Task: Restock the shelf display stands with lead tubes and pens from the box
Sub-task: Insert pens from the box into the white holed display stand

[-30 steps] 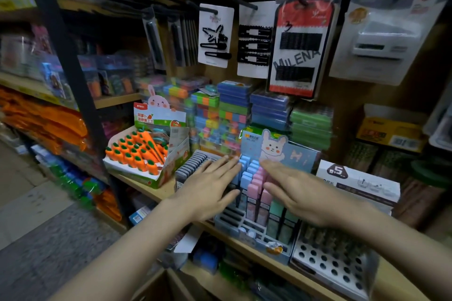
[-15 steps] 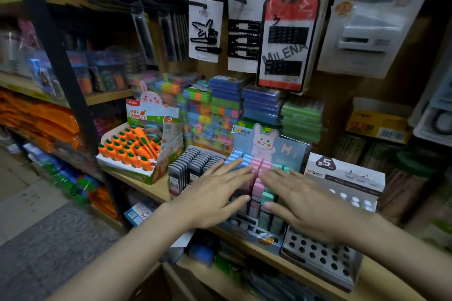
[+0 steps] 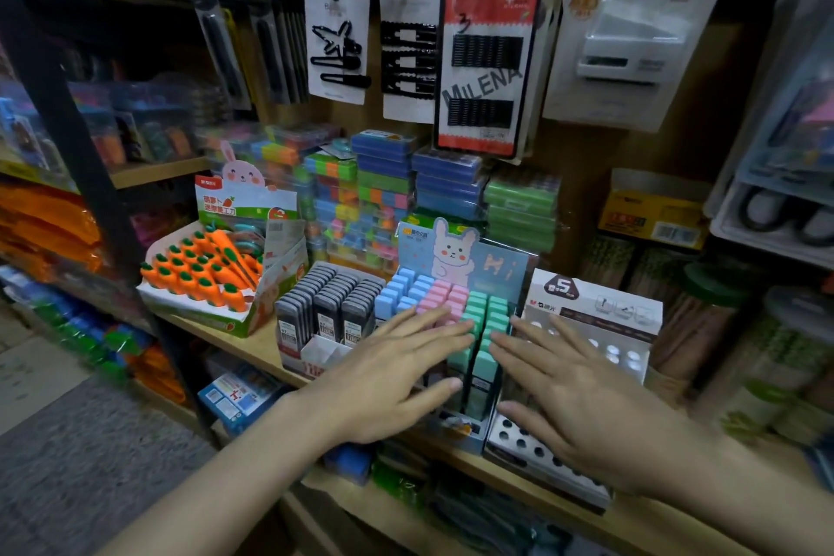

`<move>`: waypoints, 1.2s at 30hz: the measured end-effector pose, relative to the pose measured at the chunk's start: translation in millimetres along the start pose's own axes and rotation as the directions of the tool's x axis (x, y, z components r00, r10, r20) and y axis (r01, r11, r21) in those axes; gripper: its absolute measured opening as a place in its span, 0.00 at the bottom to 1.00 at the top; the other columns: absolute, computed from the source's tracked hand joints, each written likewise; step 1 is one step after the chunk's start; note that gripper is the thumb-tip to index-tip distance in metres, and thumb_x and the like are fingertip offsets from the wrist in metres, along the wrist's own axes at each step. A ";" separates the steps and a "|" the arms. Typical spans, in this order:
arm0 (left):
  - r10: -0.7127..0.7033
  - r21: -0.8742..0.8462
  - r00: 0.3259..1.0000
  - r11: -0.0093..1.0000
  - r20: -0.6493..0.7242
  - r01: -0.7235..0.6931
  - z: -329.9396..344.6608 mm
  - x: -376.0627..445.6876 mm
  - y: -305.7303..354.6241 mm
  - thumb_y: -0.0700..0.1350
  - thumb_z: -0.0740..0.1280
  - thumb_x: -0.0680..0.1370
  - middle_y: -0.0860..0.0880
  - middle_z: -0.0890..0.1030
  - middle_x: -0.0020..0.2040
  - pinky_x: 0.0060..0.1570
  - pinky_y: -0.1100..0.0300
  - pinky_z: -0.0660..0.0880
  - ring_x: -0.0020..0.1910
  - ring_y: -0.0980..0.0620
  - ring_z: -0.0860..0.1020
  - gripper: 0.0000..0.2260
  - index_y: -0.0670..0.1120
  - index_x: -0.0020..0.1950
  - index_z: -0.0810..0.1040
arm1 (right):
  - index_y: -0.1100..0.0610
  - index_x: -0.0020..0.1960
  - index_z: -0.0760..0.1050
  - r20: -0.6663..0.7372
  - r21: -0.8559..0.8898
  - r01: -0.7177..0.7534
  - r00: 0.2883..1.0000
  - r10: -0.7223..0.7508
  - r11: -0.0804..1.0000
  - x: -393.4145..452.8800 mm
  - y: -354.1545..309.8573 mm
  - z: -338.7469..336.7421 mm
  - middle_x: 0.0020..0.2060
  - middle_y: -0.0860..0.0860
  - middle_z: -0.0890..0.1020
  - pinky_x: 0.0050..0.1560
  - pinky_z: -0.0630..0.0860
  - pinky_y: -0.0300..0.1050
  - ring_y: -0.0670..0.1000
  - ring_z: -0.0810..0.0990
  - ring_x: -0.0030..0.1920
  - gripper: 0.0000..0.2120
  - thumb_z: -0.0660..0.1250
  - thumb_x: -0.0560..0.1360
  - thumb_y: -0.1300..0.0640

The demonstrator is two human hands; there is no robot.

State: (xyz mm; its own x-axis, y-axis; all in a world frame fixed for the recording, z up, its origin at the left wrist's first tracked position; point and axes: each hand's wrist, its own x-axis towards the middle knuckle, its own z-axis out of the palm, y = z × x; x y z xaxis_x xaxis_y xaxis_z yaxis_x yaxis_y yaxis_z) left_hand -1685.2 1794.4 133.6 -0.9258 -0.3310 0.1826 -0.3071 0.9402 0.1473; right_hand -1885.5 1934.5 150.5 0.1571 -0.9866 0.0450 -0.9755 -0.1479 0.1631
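A rabbit-printed display stand [image 3: 469,253] on the wooden shelf [image 3: 252,345] holds rows of blue, pink and green lead tubes [image 3: 485,307]. My left hand [image 3: 397,379] lies flat with straight fingers over the pink and front tubes. My right hand [image 3: 582,397] lies flat beside it, fingers spread, over the green tubes' right edge and a white stand with round holes [image 3: 537,447]. Neither hand holds anything. A stand of black and grey lead cases [image 3: 329,307] sits to the left. The supply box is not in view.
A carrot-shaped cutter display [image 3: 203,275] stands at the left. Stacked coloured boxes [image 3: 383,190] fill the back. Hair-clip cards [image 3: 487,63] hang from hooks above. A yellow box [image 3: 654,212] and jars [image 3: 704,321] sit at the right. A lower shelf holds more stock.
Both hands have slid to the right across the tube tops, from the blue and pink rows to the pink and green rows. The view has moved closer.
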 end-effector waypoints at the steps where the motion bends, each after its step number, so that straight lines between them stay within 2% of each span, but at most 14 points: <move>1: -0.002 -0.004 1.000 1.000 -0.010 0.002 0.5 0.4 0.1 0.62 0.49 0.82 0.63 0.52 0.78 0.74 0.65 0.37 0.75 0.66 0.40 0.25 0.58 0.78 0.54 | 0.50 0.80 0.45 -0.004 0.007 0.005 1.000 -0.005 1.000 -0.1 1.4 -0.7 0.79 0.45 0.47 0.68 0.22 0.45 0.47 0.39 0.78 0.35 0.36 0.77 0.34; 3: -0.015 -0.004 0.999 1.000 -0.036 0.015 0.8 4.3 -0.1 0.62 0.50 0.81 0.62 0.53 0.78 0.71 0.70 0.35 0.75 0.67 0.41 0.26 0.57 0.78 0.54 | 0.50 0.80 0.45 -0.029 0.046 -0.004 1.000 0.005 0.999 3.1 4.7 -2.7 0.79 0.46 0.49 0.67 0.24 0.36 0.46 0.43 0.78 0.34 0.38 0.78 0.34; 5: -0.033 0.000 0.998 0.999 -0.050 0.033 -0.9 12.8 -1.2 0.62 0.50 0.81 0.61 0.52 0.78 0.69 0.73 0.34 0.75 0.67 0.42 0.26 0.56 0.79 0.53 | 0.51 0.80 0.46 -0.067 0.068 -0.029 0.997 0.034 0.997 10.3 6.1 -4.5 0.79 0.48 0.51 0.68 0.28 0.34 0.46 0.46 0.78 0.34 0.39 0.79 0.35; 10: -0.032 0.054 0.999 0.998 0.002 0.032 -3.1 33.5 -5.5 0.58 0.49 0.83 0.57 0.56 0.78 0.73 0.64 0.37 0.77 0.62 0.46 0.24 0.53 0.79 0.55 | 0.57 0.79 0.47 -0.046 -0.026 -0.077 0.996 0.076 0.997 26.8 -5.8 1.0 0.78 0.55 0.54 0.76 0.42 0.47 0.52 0.51 0.78 0.35 0.40 0.80 0.36; 13: -0.027 0.057 1.000 0.998 0.004 0.027 -1.2 33.1 -8.0 0.58 0.49 0.83 0.57 0.58 0.78 0.74 0.63 0.38 0.76 0.62 0.47 0.24 0.53 0.78 0.56 | 0.58 0.79 0.48 -0.043 -0.015 -0.099 0.994 0.099 0.995 27.5 -7.5 2.5 0.78 0.56 0.55 0.76 0.43 0.48 0.53 0.53 0.77 0.35 0.42 0.81 0.36; 16: -0.029 0.043 0.999 0.999 -0.023 0.030 0.9 28.9 -9.1 0.58 0.49 0.83 0.57 0.57 0.78 0.73 0.64 0.38 0.76 0.63 0.47 0.24 0.53 0.78 0.56 | 0.58 0.79 0.47 -0.056 0.025 -0.098 0.994 0.099 0.995 26.9 -5.2 1.7 0.78 0.56 0.53 0.74 0.38 0.44 0.53 0.51 0.78 0.35 0.44 0.81 0.37; 18: -0.045 0.021 0.999 0.999 -0.030 0.046 1.2 29.4 -8.9 0.56 0.50 0.83 0.56 0.56 0.78 0.74 0.64 0.40 0.76 0.61 0.48 0.24 0.52 0.78 0.55 | 0.58 0.79 0.46 -0.080 0.036 -0.097 0.992 0.100 0.995 29.0 -5.1 1.9 0.78 0.56 0.53 0.73 0.38 0.43 0.52 0.50 0.78 0.34 0.45 0.81 0.39; 21: -0.062 0.011 0.998 0.998 -0.011 0.062 -1.2 36.6 -6.6 0.53 0.51 0.83 0.52 0.58 0.78 0.76 0.60 0.44 0.77 0.58 0.49 0.24 0.50 0.79 0.54 | 0.59 0.79 0.46 -0.126 0.036 -0.134 0.982 0.137 0.990 36.1 -9.1 1.4 0.77 0.57 0.58 0.76 0.50 0.48 0.55 0.55 0.77 0.31 0.46 0.82 0.43; 24: -0.060 0.010 0.998 0.998 -0.001 0.060 -5.3 44.8 -5.1 0.52 0.51 0.83 0.49 0.62 0.77 0.75 0.59 0.44 0.77 0.56 0.52 0.22 0.48 0.77 0.59 | 0.62 0.78 0.47 -0.130 -0.041 -0.188 0.975 0.181 0.981 43.4 -13.6 3.3 0.71 0.58 0.67 0.70 0.61 0.51 0.58 0.62 0.71 0.31 0.44 0.81 0.44; 26: -0.056 0.009 0.998 0.998 0.006 0.056 -6.4 46.6 -5.3 0.51 0.51 0.83 0.49 0.64 0.76 0.74 0.59 0.44 0.77 0.55 0.53 0.21 0.48 0.76 0.61 | 0.62 0.78 0.47 -0.123 -0.057 -0.205 0.973 0.197 0.977 44.2 -14.0 5.1 0.69 0.58 0.69 0.69 0.61 0.51 0.58 0.63 0.70 0.32 0.43 0.80 0.44; 30: -0.049 0.019 0.999 0.999 0.006 0.049 -5.3 47.0 -5.3 0.51 0.51 0.83 0.50 0.62 0.77 0.75 0.59 0.45 0.77 0.56 0.52 0.22 0.49 0.77 0.60 | 0.61 0.79 0.45 -0.122 -0.025 -0.203 0.973 0.198 0.979 40.3 -17.5 0.9 0.72 0.58 0.65 0.73 0.58 0.50 0.56 0.61 0.73 0.33 0.44 0.81 0.42; 32: -0.055 0.017 0.998 0.998 -0.001 0.055 -4.1 47.9 -3.8 0.51 0.52 0.83 0.50 0.61 0.78 0.75 0.60 0.45 0.77 0.56 0.52 0.22 0.48 0.77 0.59 | 0.59 0.78 0.52 -0.167 0.090 -0.152 0.972 0.165 0.984 35.6 -19.7 -7.4 0.71 0.55 0.67 0.73 0.59 0.45 0.53 0.64 0.72 0.30 0.48 0.82 0.43; 34: -0.063 -0.019 0.998 0.998 -0.017 0.062 -4.5 50.3 -1.1 0.51 0.53 0.83 0.50 0.62 0.77 0.74 0.59 0.47 0.77 0.56 0.52 0.22 0.49 0.77 0.58 | 0.54 0.71 0.66 -0.300 0.207 -0.107 0.939 0.167 0.973 25.0 -16.8 -17.1 0.63 0.50 0.76 0.65 0.67 0.43 0.49 0.73 0.64 0.22 0.56 0.80 0.46; 36: -0.076 -0.058 0.997 0.996 -0.026 0.074 -4.9 55.6 2.7 0.52 0.54 0.83 0.49 0.63 0.76 0.73 0.58 0.50 0.77 0.55 0.53 0.22 0.51 0.76 0.59 | 0.52 0.64 0.73 -0.427 0.234 -0.123 0.878 0.216 0.964 8.2 -6.1 -19.2 0.55 0.47 0.80 0.56 0.73 0.43 0.48 0.78 0.55 0.17 0.60 0.79 0.48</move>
State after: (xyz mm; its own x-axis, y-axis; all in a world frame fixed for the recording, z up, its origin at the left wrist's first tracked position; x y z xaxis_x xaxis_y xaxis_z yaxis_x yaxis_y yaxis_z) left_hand -1736.4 1778.1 148.9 -0.8939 -0.4031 0.1962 -0.3614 0.9069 0.2167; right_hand -1875.4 1928.7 168.8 -0.0066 -0.8686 0.4955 -0.9962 -0.0373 -0.0786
